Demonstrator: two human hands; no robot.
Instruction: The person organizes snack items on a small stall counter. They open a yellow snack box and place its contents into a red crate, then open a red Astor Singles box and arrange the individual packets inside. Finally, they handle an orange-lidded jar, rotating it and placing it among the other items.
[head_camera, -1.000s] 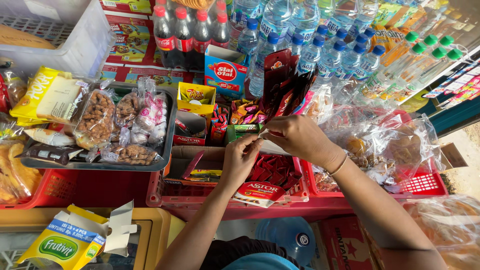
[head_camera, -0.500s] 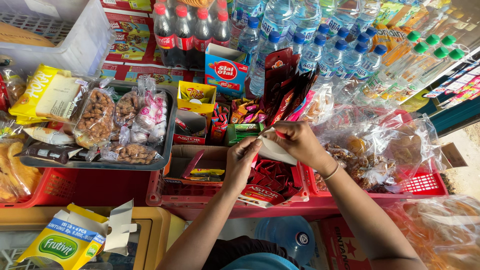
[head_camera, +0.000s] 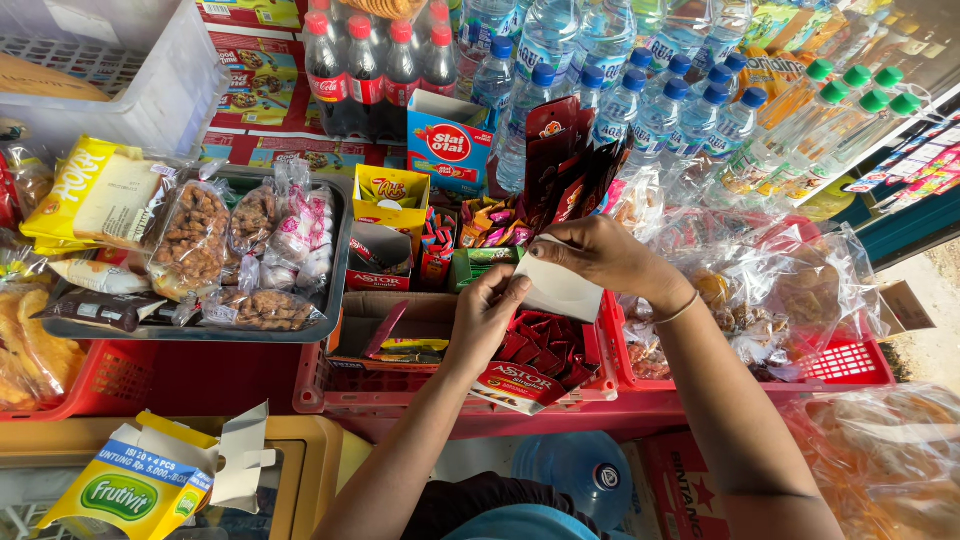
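My left hand (head_camera: 490, 312) and my right hand (head_camera: 590, 255) both grip the white lid flap (head_camera: 560, 290) of a red cardboard snack box (head_camera: 530, 365). The box sits in a red plastic crate (head_camera: 440, 395) and is filled with several small red sachets. The flap is folded up and back toward the right, so the box stands open. My left fingers pinch the flap's left edge. My right hand holds its upper edge and wears a thin bracelet at the wrist.
A dark tray (head_camera: 200, 325) of bagged nuts and sweets lies at the left. Cola bottles (head_camera: 370, 60) and water bottles (head_camera: 600, 70) stand at the back. Bagged crackers (head_camera: 790, 290) fill the right crate. A yellow-blue carton (head_camera: 140, 490) and a water jug (head_camera: 580, 475) lie below.
The white flap has been lifted further open and pushed to the right. My left hand has slid up along its edge; my right hand has shifted slightly higher.
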